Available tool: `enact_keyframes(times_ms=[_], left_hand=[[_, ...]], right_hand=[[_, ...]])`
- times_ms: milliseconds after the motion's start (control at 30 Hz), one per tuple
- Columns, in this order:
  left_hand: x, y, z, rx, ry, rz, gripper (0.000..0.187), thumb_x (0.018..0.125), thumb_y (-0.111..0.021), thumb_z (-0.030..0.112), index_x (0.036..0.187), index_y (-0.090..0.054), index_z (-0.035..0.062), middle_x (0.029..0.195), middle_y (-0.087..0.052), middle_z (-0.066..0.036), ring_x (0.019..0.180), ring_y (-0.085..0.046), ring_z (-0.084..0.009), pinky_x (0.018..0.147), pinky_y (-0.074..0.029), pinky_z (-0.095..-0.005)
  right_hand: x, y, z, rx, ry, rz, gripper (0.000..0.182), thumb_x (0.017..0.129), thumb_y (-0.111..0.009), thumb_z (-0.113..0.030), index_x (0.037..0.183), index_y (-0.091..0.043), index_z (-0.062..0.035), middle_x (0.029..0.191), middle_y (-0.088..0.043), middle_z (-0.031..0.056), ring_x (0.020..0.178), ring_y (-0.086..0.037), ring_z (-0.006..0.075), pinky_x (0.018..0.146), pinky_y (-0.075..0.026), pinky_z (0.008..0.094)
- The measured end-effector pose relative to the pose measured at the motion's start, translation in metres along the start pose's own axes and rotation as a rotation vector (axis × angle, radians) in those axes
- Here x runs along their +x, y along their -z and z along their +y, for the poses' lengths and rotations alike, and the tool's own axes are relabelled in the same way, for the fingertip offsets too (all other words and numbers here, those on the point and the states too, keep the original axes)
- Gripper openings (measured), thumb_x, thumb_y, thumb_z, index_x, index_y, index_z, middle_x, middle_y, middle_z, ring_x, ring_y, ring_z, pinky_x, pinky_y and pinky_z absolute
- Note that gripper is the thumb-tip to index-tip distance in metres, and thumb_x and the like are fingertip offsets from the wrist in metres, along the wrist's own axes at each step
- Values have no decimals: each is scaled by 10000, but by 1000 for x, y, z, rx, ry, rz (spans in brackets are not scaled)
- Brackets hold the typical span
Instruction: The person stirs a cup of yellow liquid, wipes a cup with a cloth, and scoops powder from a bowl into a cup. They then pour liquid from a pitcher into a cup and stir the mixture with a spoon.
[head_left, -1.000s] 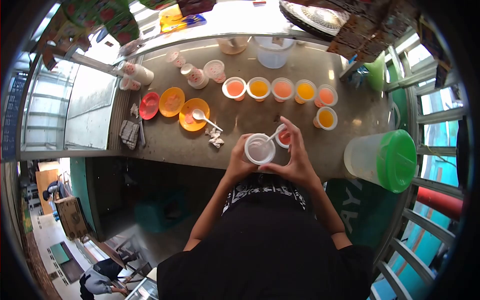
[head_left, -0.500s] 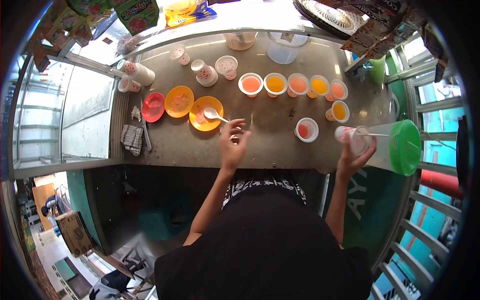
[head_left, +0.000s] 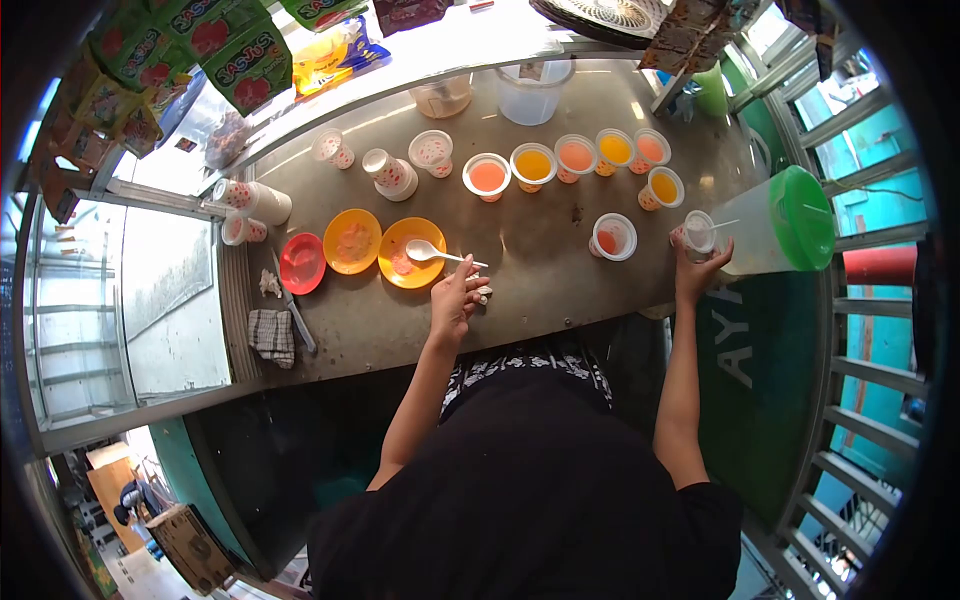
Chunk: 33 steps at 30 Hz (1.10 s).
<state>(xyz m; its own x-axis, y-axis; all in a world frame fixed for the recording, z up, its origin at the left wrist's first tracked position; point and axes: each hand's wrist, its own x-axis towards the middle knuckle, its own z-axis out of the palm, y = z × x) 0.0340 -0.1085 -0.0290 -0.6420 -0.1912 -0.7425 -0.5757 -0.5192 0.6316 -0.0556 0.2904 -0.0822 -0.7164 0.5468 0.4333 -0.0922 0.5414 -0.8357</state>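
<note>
My left hand [head_left: 455, 302] has its fingers on the handle of a white plastic spoon [head_left: 424, 251], whose bowl lies on an orange plate [head_left: 412, 280] with pinkish bits. Crumpled white tissue [head_left: 484, 296] shows beside those fingers. My right hand [head_left: 703, 268] is closed round a patterned cup [head_left: 697, 232], beside a clear jug with a green lid [head_left: 803, 218]. Its contents are hard to make out. Left of that cup stands another cup [head_left: 614, 238] with a little red-orange content. Behind are several cups of orange and pink drink [head_left: 534, 165].
A second orange plate [head_left: 352, 240], a red plate [head_left: 302, 264], a knife [head_left: 298, 320] and a checked cloth [head_left: 271, 336] lie at left. Stacked cups [head_left: 262, 203] stand beyond them. A clear tub [head_left: 535, 95] is at the back. Sachets [head_left: 247, 75] hang above.
The view has turned slightly. My left hand has come onto the spoon handle, whose end now shows past the fingers. The cup in my right hand, tilted before, is now more upright beside the jug.
</note>
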Motion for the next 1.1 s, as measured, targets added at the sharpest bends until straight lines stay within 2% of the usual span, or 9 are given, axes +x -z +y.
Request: enact_keyframes(times_ms=[167, 300, 500, 600, 733, 833, 933, 1067, 1100], left_hand=[[6, 5, -4, 47, 9, -67, 419, 889, -697, 404, 1064, -617, 32, 828, -677, -81, 504, -525, -26, 398, -325, -130], [24, 8, -12, -161, 2, -91, 358, 918, -678, 346, 1087, -624, 35, 811, -643, -55, 486, -468, -18, 393, -316, -132], [10, -15, -8, -199, -32, -94, 258, 949, -645, 282, 1101, -668, 74, 699, -547, 14, 453, -399, -15, 389, -283, -146], [-16, -36, -15, -85, -173, -300, 262, 947, -648, 287, 1079, -682, 63, 656, -561, 22, 447, -401, -2, 397, -257, -159], [-58, -101, -22, 121, -64, -489, 265, 960, -627, 288, 1083, -685, 61, 659, -570, 25, 461, -427, -6, 408, -299, -174], [-64, -141, -35, 145, 158, -747, 274, 967, -614, 297, 1120, -675, 77, 671, -563, 41, 483, -424, -7, 426, -308, -166], [-60, -169, -36, 93, 281, -795, 331, 963, -613, 306, 1174, -646, 53, 634, -508, 61, 493, -394, -2, 450, -285, -138], [-51, -185, -35, 109, 416, -713, 378, 980, -577, 343, 1212, -626, 49, 623, -495, 57, 481, -375, -9, 439, -278, -146], [-50, -186, -34, 22, 453, -691, 443, 983, -535, 411, 1206, -627, 39, 637, -517, 47, 476, -380, -15, 433, -274, -151]], right_hand=[[-63, 24, -21, -319, 279, 184, 834, 755, -855, -300, 1364, -372, 3, 1147, -503, 164, 1028, -519, 277, 922, -424, 409], [-136, 24, -72, -145, 69, -79, 584, 837, -765, -202, 1284, -443, -10, 1165, -508, 128, 1030, -514, 246, 921, -399, 387], [-144, 4, -142, 134, 305, -412, 383, 863, -688, -71, 1200, -515, -14, 1092, -553, 135, 947, -566, 227, 821, -447, 339], [-123, 1, -162, 326, 263, -567, 236, 887, -620, -21, 1118, -572, -13, 967, -592, 128, 849, -596, 216, 768, -470, 310], [-87, 4, -162, 306, 190, -617, 171, 928, -579, -62, 1088, -586, -2, 945, -593, 131, 847, -593, 210, 783, -475, 307], [-49, 9, -136, 364, 213, -448, 168, 973, -533, -120, 1059, -592, 11, 930, -598, 120, 843, -587, 203, 786, -473, 310], [-4, 23, -101, 322, 124, -287, 179, 993, -498, -123, 1050, -582, 24, 953, -591, 123, 871, -582, 210, 790, -469, 321], [45, 67, -46, -93, 411, 190, 289, 1023, -436, -219, 1148, -453, 41, 1094, -465, 152, 1015, -463, 244, 914, -392, 394], [63, 78, -40, -133, 341, 347, 339, 1028, -428, -276, 1154, -427, 39, 1093, -440, 145, 1014, -438, 252, 923, -376, 402]])
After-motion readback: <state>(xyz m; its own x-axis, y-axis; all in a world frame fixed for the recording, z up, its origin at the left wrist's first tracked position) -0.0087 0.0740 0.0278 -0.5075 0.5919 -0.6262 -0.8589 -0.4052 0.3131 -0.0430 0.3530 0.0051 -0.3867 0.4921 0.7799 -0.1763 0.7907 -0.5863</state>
